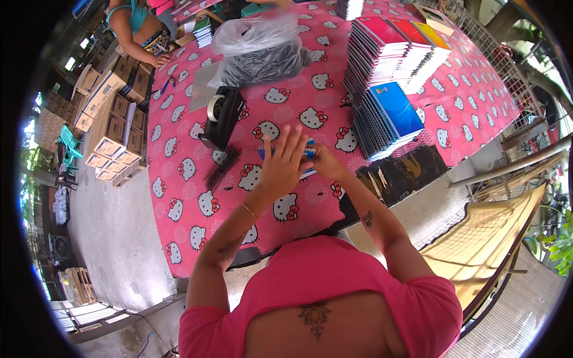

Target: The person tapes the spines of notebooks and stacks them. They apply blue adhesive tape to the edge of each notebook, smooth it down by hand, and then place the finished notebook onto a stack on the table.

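- The left hand [282, 166] lies over a small blue-covered item, seemingly a notebook [309, 153]; its fingers are stretched out and a little apart, closed on nothing that shows.
- The right hand [329, 163] is at the right edge of that notebook, fingers curled; whether they are clamped on it I cannot tell.
- The notebook is near the table's front edge, between the two hands and mostly hidden by the left; blue shows on both sides of that hand.
- Loose black spiral binding coils [222, 169] lie to the left of the hands; a black tape dispenser [225, 122] stands just beyond them.
- A clear plastic bag [262, 53] of dark contents sits farther back.
- To the right stands a stack of blue spiral notebooks [391, 113]; behind it are taller stacks with pink, red and yellow covers [382, 33].
- All this rests on a pink tablecloth [316, 206] with white cartoon cat faces; a co-worker's hand [160, 60] touches its far left edge.
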A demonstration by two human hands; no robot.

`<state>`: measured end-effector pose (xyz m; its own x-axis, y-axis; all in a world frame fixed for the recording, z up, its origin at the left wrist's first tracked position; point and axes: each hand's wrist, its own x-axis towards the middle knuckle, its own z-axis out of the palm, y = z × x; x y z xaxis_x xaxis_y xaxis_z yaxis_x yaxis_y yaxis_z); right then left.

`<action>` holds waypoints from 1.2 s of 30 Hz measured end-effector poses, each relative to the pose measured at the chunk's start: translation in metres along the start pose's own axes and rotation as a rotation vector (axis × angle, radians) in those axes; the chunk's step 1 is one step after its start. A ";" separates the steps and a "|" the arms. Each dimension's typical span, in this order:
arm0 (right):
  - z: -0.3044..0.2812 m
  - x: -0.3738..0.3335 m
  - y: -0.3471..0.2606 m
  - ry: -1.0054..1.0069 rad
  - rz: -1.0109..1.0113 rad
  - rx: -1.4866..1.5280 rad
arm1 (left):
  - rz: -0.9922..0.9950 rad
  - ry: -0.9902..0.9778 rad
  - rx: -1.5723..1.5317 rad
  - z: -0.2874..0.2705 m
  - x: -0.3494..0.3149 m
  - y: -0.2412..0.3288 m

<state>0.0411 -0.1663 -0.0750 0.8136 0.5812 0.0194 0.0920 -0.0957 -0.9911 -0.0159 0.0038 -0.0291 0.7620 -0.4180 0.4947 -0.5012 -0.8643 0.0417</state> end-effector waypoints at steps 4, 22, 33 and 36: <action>-0.004 0.003 0.008 0.017 -0.091 -0.020 | -0.025 0.122 -0.131 0.003 -0.014 0.019; -0.041 -0.029 -0.048 0.098 -0.073 -0.112 | -0.033 0.147 -0.150 -0.009 0.010 -0.004; -0.074 -0.088 -0.160 0.751 -0.519 -0.536 | 0.181 0.191 -0.218 -0.088 0.108 0.049; -0.141 -0.130 -0.168 0.736 -0.339 -0.667 | 0.279 0.421 -0.246 -0.084 0.157 0.074</action>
<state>0.0006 -0.3402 0.1074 0.8139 0.0472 0.5791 0.4960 -0.5756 -0.6502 0.0327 -0.1023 0.1246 0.3825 -0.4301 0.8177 -0.7799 -0.6249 0.0361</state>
